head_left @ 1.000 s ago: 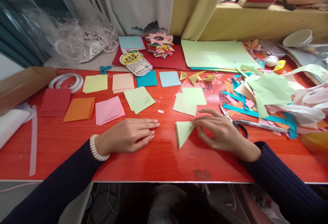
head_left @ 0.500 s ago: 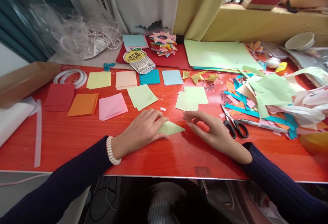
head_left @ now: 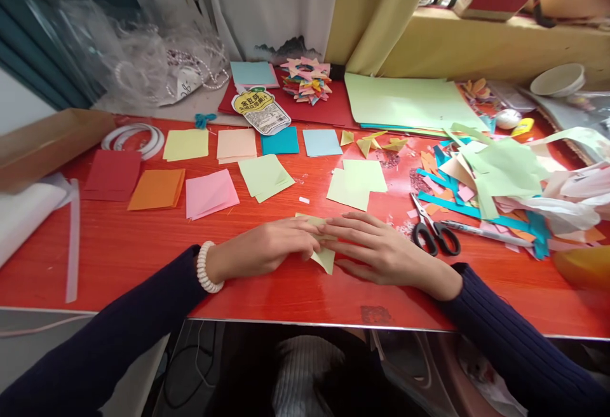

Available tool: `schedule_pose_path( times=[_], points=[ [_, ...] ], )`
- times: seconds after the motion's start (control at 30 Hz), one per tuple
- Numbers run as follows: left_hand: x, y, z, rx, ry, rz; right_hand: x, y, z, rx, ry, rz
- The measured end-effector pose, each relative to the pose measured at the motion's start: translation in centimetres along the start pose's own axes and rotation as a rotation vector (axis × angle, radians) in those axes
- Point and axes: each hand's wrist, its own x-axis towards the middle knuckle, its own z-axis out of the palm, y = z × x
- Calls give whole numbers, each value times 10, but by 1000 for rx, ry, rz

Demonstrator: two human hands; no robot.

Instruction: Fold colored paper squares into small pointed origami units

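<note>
A pale green folded paper [head_left: 325, 260] lies on the red table [head_left: 267, 296] under the fingers of both hands, which cover much of it. My left hand [head_left: 267, 246], with a white coil band at the wrist, has its fingertips on the paper's left side. From the right, my right hand [head_left: 381, 248] rests its fingers on the same paper. Behind them are light green squares [head_left: 355, 182] and a small white scrap [head_left: 304, 200]. Black-handled scissors [head_left: 431, 232] lie right of my right hand.
Stacks of coloured squares [head_left: 211, 193] lie at the left and middle. Folded yellow pieces [head_left: 369, 143] sit behind. Paper scraps [head_left: 505, 169] and a pen [head_left: 486, 232] are at the right. A cardboard box [head_left: 57, 143] stands at the left edge.
My right hand has moved left onto the paper, and my left hand has flattened its grip. The green paper is turned, with a point now towards the table's front edge.
</note>
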Motion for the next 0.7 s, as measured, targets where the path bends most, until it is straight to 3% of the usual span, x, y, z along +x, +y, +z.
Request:
schedule_pose_path(
  times=[0.13, 0.33, 0.57, 0.7],
  points=[
    [0, -2, -1, -46, 40, -48, 1, -1, -2, -81, -5, -26],
    [-5, -7, -11, 152, 67, -128, 2, -4, 3, 8, -47, 19],
    [-5, -4, -11, 456, 4, -53, 6, -11, 5, -36, -13, 114],
    [-3, -4, -5, 585, 53, 37, 8, -14, 8, -82, 2, 118]
  ],
)
